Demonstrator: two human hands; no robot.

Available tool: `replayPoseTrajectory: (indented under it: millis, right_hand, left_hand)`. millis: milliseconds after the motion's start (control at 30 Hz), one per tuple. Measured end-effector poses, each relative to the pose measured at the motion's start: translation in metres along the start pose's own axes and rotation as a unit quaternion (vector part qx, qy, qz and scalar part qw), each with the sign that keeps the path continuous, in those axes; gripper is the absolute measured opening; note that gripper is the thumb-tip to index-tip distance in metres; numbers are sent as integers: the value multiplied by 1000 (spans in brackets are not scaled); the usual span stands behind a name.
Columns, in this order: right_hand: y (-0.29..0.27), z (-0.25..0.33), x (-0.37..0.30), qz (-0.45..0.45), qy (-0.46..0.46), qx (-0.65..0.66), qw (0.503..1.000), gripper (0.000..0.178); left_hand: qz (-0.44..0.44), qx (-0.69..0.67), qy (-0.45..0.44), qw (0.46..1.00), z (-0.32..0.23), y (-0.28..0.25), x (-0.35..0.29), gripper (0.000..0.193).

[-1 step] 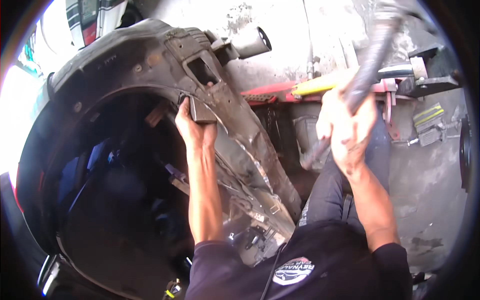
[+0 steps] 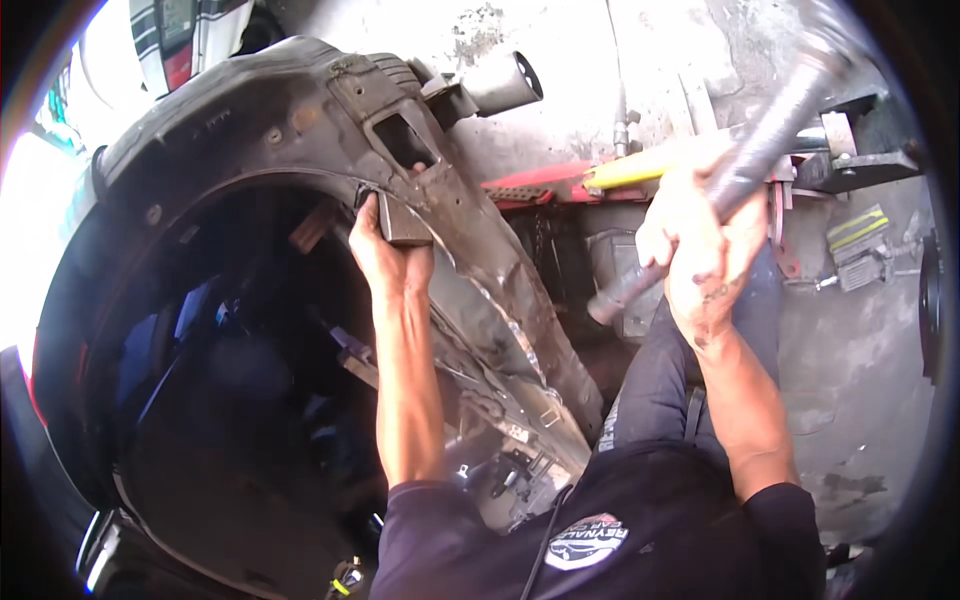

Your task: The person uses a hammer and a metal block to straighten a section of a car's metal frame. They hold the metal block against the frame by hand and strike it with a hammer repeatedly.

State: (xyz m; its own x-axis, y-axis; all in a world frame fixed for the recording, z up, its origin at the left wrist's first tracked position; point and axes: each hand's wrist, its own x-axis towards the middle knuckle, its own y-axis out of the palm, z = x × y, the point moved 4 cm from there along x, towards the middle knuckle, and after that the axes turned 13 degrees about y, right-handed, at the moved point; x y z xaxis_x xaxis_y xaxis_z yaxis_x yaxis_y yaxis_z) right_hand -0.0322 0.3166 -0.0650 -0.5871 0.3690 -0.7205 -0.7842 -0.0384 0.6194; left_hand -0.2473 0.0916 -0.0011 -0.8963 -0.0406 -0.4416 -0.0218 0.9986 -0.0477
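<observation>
A dented, grimy car wheel-arch panel [image 2: 300,120] curves across the left and centre. My left hand [image 2: 385,265] reaches up inside the arch and presses a small dark metal block [image 2: 405,225] against the panel's inner edge. My right hand [image 2: 700,250] is raised at the right and grips the grey handle of a hammer [image 2: 770,140]. The handle slants up to the right, and its head is blurred near the top edge. The butt end sticks out below my fist. Apart from the block, the inside of the arch is dark.
A silver pipe end [image 2: 500,85] juts out above the panel. A red and yellow metal frame [image 2: 560,185] lies behind it on the stained concrete floor [image 2: 860,400]. A dark metal bracket [image 2: 860,170] sits at the right, and a white vehicle [image 2: 180,40] at the top left.
</observation>
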Motion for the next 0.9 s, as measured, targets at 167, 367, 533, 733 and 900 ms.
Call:
replayPoseTrajectory:
  millis: [167, 367, 533, 733, 900]
  right_hand:
    - [9, -111, -19, 110, 39, -4, 993, 11]
    - [-19, -115, -12, 121, 139, -361, 914, 20]
    - [-30, -46, -4, 34, 126, -93, 987, 12]
    - [-1, -79, -15, 41, 34, 15, 998, 13]
    - [-31, -152, -63, 86, 339, -287, 892, 17]
  left_hand:
    - [-15, 2, 12, 1000, 2, 11, 2, 46]
    - [-9, 46, 41, 998, 0, 2, -12, 47]
    - [14, 20, 27, 999, 2, 8, -1, 48]
    - [-3, 22, 33, 999, 2, 10, 4, 47]
    - [-71, 54, 16, 996, -7, -13, -16, 40]
